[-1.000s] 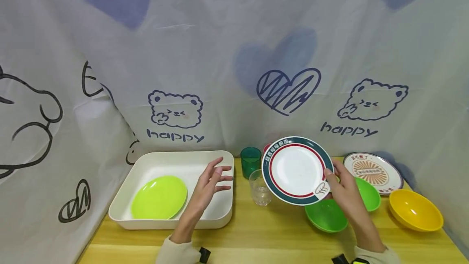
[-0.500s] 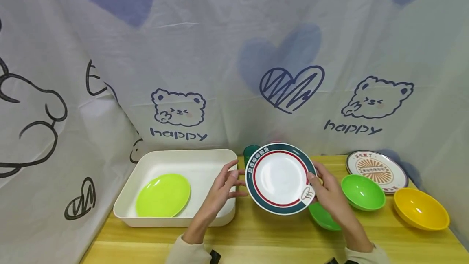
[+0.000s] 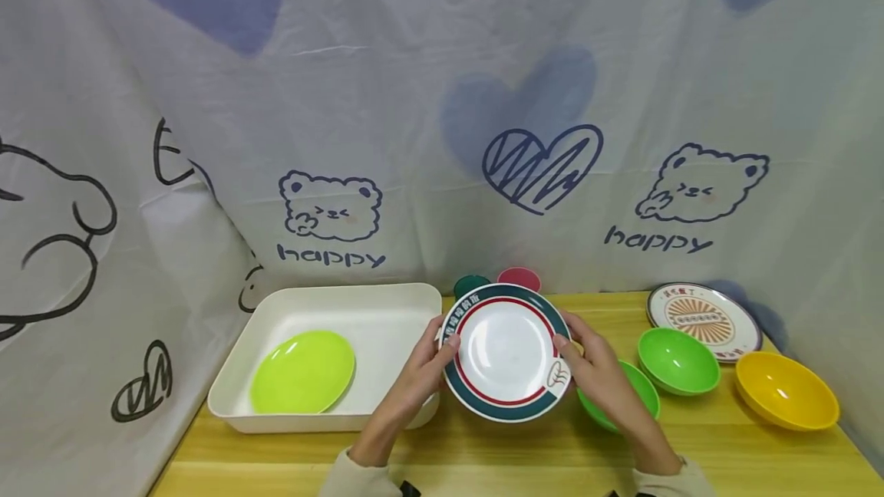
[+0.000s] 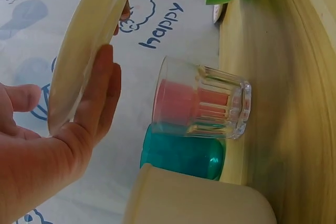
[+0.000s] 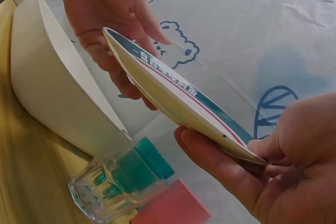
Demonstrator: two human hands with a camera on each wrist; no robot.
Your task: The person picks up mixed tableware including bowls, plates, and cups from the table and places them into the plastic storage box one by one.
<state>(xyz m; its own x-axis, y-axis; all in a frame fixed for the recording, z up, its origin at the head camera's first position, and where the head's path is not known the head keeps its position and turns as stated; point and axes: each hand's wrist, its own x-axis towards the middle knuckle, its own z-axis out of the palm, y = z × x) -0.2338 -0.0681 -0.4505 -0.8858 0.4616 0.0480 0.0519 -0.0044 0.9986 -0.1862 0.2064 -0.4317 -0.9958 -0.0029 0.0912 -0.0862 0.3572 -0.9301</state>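
Observation:
A white plate point(image 3: 507, 355) with a dark green band and red ring is held up, tilted, in the middle of the head view. My right hand point(image 3: 597, 366) pinches its right rim, thumb on top and fingers beneath. At the left rim is my left hand point(image 3: 417, 374). In the left wrist view its fingers point(image 4: 100, 90) lie straight along the plate's underside, and its thumb stands a little off the upper face. Behind the plate are a clear glass point(image 4: 202, 100), a teal cup point(image 3: 471, 283) and a red cup point(image 3: 519, 278).
A white basin point(image 3: 387, 301) at left holds a lime-green plate point(image 3: 304, 370). On the right of the wooden table point(image 3: 525, 462) stand two green bowls point(image 3: 678, 360), a yellow bowl point(image 3: 787, 391) and a patterned plate point(image 3: 704, 320). A printed cloth point(image 3: 414, 98) hangs behind.
The right hand has carried the banded plate left and slightly down. My left hand has moved right, from apart to meeting the plate's left rim.

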